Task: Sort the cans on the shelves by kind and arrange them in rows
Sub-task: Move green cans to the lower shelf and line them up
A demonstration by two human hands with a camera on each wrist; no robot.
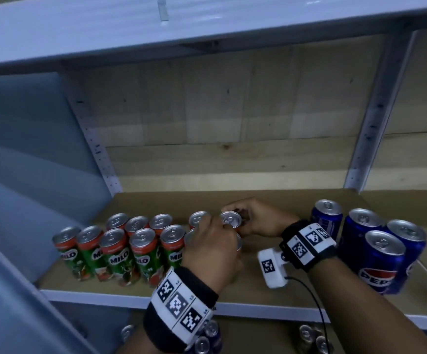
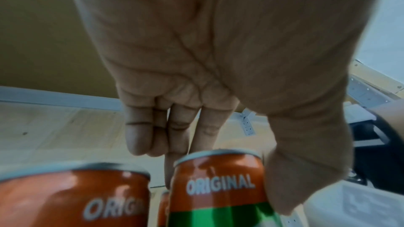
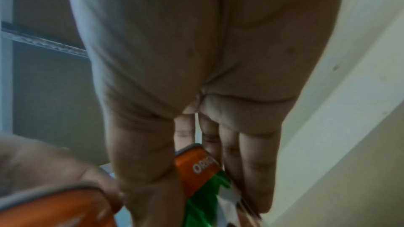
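Green-and-orange Milo cans (image 1: 115, 251) stand in two rows on the left of the cardboard-lined shelf (image 1: 253, 292). My left hand (image 1: 213, 240) comes down over a Milo can (image 2: 218, 184) at the right end of the front row, fingers behind it and thumb on its right side. Just behind, my right hand (image 1: 248, 218) grips another Milo can (image 1: 230, 219) at the right end of the back row, thumb and fingers around its upper body (image 3: 201, 167). Blue Pepsi cans (image 1: 383, 256) stand grouped at the right.
A white shelf board (image 1: 207, 26) hangs overhead, with a wooden back wall behind. The shelf's white front edge (image 1: 105, 297) runs below the cans. More cans (image 1: 314, 338) sit on the shelf underneath. Bare cardboard lies between the Milo and Pepsi groups.
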